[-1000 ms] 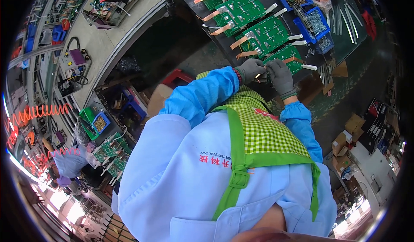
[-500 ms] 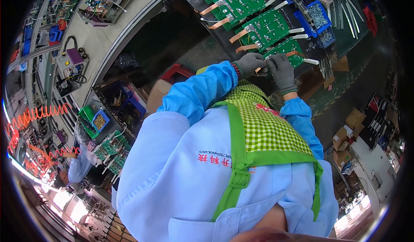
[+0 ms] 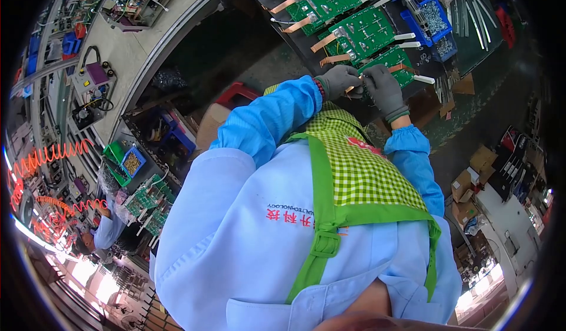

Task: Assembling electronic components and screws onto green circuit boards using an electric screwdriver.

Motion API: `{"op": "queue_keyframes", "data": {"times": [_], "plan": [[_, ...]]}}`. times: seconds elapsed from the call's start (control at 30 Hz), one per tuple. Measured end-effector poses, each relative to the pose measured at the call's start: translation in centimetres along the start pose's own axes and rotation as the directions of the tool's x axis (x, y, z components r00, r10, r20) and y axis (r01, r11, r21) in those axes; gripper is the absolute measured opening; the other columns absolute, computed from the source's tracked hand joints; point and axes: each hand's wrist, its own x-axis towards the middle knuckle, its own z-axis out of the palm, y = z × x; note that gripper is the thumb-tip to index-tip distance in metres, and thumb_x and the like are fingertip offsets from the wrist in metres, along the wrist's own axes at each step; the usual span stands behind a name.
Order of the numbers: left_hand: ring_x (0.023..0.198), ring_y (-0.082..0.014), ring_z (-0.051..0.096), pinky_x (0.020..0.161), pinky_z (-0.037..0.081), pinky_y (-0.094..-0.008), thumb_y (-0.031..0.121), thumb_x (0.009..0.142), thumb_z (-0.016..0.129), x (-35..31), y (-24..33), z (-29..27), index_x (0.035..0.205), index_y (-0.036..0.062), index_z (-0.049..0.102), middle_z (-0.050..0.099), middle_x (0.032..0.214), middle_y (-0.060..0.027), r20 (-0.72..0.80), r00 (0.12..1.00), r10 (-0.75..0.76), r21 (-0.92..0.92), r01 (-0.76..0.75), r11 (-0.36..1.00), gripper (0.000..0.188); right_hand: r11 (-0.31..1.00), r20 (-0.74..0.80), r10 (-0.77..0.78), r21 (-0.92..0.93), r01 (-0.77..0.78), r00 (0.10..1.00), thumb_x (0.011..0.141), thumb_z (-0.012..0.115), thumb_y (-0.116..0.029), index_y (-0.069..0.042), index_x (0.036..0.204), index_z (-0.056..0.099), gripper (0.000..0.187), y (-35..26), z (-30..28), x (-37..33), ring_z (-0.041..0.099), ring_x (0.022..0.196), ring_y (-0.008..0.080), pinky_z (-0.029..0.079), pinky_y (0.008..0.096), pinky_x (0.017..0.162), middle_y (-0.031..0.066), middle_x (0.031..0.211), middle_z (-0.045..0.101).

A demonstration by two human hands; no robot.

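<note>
Through my distant camera I count two hands, one left hand and one right hand, and two blue sleeves. I find four green boards on the bench, the fourth cut by the picture edge. With them are at least six copper strips and at least five white strips. I also count at least four blue bins, one green bin, one apron and one co-worker.
</note>
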Motion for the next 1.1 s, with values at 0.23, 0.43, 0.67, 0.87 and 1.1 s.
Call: {"op": "queue_keyframes", "data": {"times": [0.23,0.43,0.67,0.87,1.1], "plan": [[0.074,-0.0202,0.063,0.069,0.057,-0.0322,0.005,0.084,0.059,-0.1,-0.3,0.1,0.091,-0.0061,0.057,0.061,0.083,-0.013,-0.018,1.0,0.015,0.026,-0.015,1.0,0.013,0.997,0.009,0.013,-0.074,-0.012,1.0,0.083,0.06,-0.019,-0.01,0.093,0.055,0.014,-0.1,0.3,0.1,0.058,0.08,0.0335,0.047,0.0434,0.064,0.0114,0.093,0.054],[0.073,-0.0197,0.063,0.068,0.056,-0.0315,0.003,0.083,0.057,0.1,-1.0,0.0,0.089,-0.0064,0.059,0.062,0.084,-0.0129,-0.033,0.998,0.05,0.066,-0.048,0.997,0.011,0.984,-0.051,0.104,-0.139,-0.11,0.993,0.083,0.06,-0.023,-0.009,0.089,0.055,0.016,-0.9,1.0,-0.2,0.058,0.077,0.0348,0.047,0.0444,0.063,0.0133,0.091,0.054],[0.081,-0.0194,0.062,0.074,0.054,-0.031,0.002,0.079,0.053,0.6,-0.9,-0.2,0.093,-0.006,0.061,0.063,0.087,-0.0117,0.077,0.99,0.118,0.067,-0.123,0.99,0.018,0.948,-0.096,0.178,-0.25,-0.197,0.979,0.082,0.06,-0.03,-0.008,0.087,0.054,0.023,-0.9,1.6,-0.2,0.058,0.077,0.0353,0.047,0.0458,0.064,0.0141,0.089,0.054],[0.079,-0.019,0.062,0.072,0.054,-0.0313,0.0,0.079,0.052,-0.4,-0.6,0.2,0.093,-0.0057,0.061,0.061,0.085,-0.0114,0.042,0.992,0.118,0.063,-0.12,0.991,0.018,0.956,-0.083,0.271,-0.094,-0.278,0.959,0.081,0.062,-0.033,-0.009,0.085,0.054,0.025,-1.9,0.1,-0.2,0.057,0.08,0.0334,0.047,0.0438,0.065,0.0124,0.089,0.054],[0.081,-0.0194,0.062,0.075,0.057,-0.0353,0.005,0.083,0.058,0.7,-1.0,-0.1,0.094,-0.005,0.057,0.06,0.089,-0.0113,0.016,1.0,0.022,-0.019,-0.022,1.0,0.014,0.988,-0.173,0.156,0.025,-0.154,0.972,0.08,0.064,-0.035,-0.009,0.09,0.059,0.028,-0.5,1.3,-1.4,0.057,0.081,0.0309,0.048,0.0408,0.066,0.0101,0.091,0.054]]}}
